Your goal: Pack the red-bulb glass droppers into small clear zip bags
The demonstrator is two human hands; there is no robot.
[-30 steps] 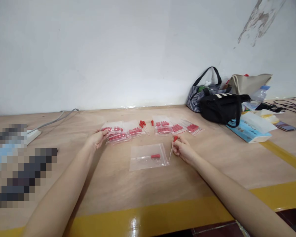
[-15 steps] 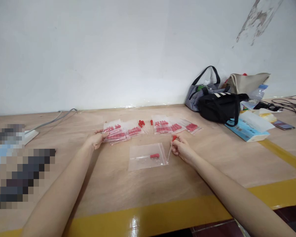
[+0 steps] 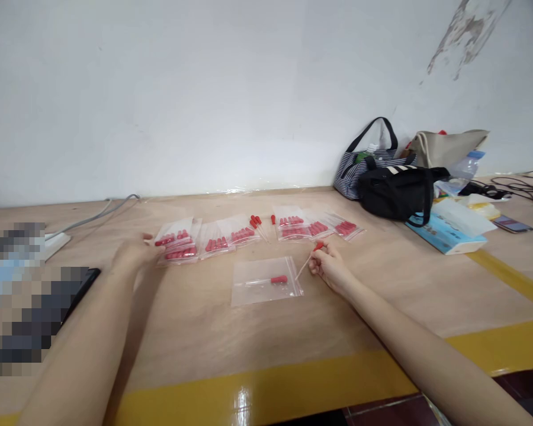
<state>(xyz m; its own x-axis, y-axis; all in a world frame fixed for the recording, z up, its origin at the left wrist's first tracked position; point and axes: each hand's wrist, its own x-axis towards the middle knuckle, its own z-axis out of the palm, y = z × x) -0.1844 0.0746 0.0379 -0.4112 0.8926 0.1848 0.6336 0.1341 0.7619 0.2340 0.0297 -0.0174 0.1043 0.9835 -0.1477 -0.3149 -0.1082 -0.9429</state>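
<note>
In my right hand point(image 3: 327, 266) is a glass dropper point(image 3: 318, 246) with a red bulb, pinched near the bulb, its thin tube slanting down-left. The tube's tip is close to the right-hand, zip-seal end of a clear zip-lock bag point(image 3: 253, 269) lying flat. One red-bulbed dropper point(image 3: 279, 279) lies inside that bag. My left hand point(image 3: 137, 251), slightly blurred, rests at the left edge of a pile of filled bags point(image 3: 180, 251), fingers apart. More bags of droppers point(image 3: 217, 242) overlap to the right of that pile.
Loose droppers point(image 3: 255, 221) lie between the bag groups, with more filled bags point(image 3: 288, 222) to their right. A black bag point(image 3: 395, 192), a striped bag point(image 3: 349, 171), a blue tissue pack point(image 3: 448, 231) and a phone point(image 3: 513, 223) occupy the right. A grey cable point(image 3: 102, 216) runs at the left.
My left hand has moved left, and the left bags have slid left and spread out. My right hand has stayed in place, tilting its dropper so the tip lies further left.
</note>
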